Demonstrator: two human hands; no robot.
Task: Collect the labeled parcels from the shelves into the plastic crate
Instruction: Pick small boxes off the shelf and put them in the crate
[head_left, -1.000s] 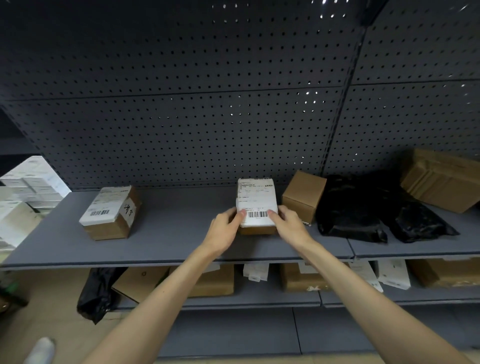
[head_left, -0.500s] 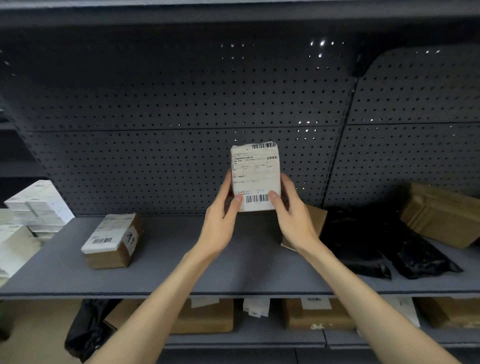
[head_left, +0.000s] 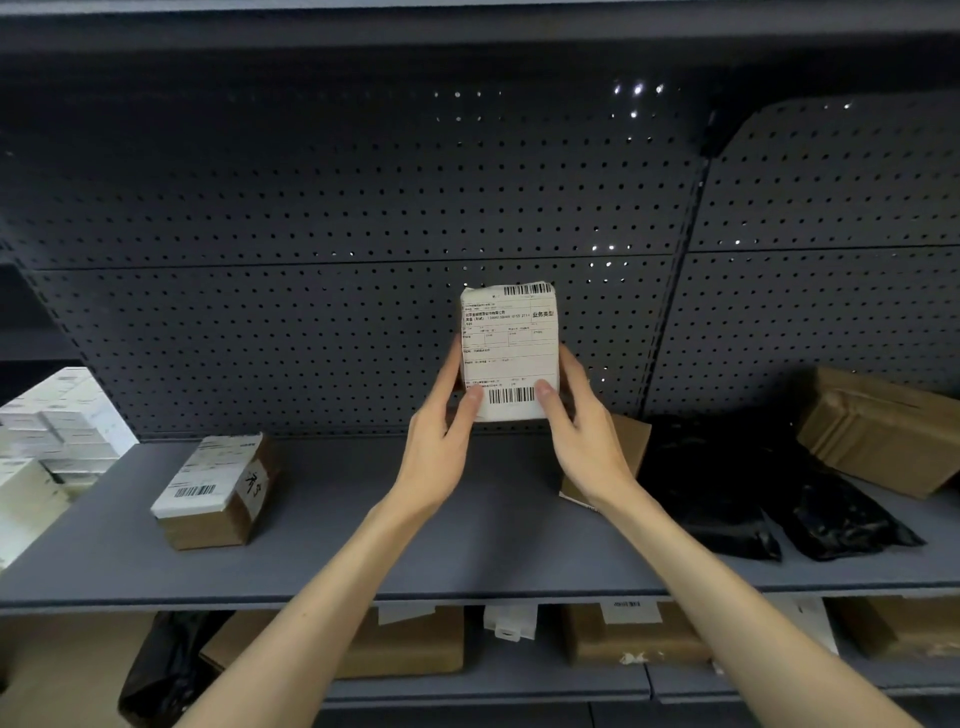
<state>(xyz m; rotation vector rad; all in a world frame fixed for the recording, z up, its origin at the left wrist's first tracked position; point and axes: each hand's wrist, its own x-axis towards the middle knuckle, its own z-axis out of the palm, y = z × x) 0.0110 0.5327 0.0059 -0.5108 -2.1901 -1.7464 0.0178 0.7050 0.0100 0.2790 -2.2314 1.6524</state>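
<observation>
Both hands on the labeled parcel (head_left: 509, 353); it's clear of the grey shelf (head_left: 467, 551), held upright in front of the pegboard back panel (head_left: 311, 208), label facing me, one barcode at the top edge and one at the bottom; left hand (head_left: 436, 452) grips the lower left side, thumb pressed on the label just beside the lower barcode, fingers curled round behind; right hand (head_left: 587, 441) mirrors it on the lower right side, thumb on the label, fingers wrapped round the right edge; can't see the fingertips behind the parcel. On the shelf: second labeled box (head_left: 218, 493) well to the left, barcode up; plain brown box (head_left: 631, 441) partly hidden behind my right hand; black poly bags (head_left: 727, 493) just right of that; larger cardboard carton (head_left: 883, 436) at far right, tilted; stack of white boxes (head_left: 52, 431) at the left edge; lower shelf holds more brown boxes (head_left: 405, 644) and a black bag (head_left: 166, 670).
</observation>
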